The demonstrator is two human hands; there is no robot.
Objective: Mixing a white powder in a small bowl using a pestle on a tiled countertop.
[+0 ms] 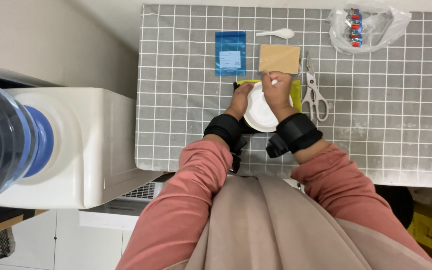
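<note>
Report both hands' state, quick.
Left hand: holding the white bowl's left rim.
Right hand: closed on a small white item above the bowl.

White round bowl (259, 111) atop yellow-black packet (296, 90)

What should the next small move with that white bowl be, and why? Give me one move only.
Probably lift the right hand clear of the white bowl while the left hand steadies its rim. Both hands crowd the bowl, and the right one pinches something small and white over it; what it is cannot be told. The bowl sits on a yellow and black thing that may shift.
</note>
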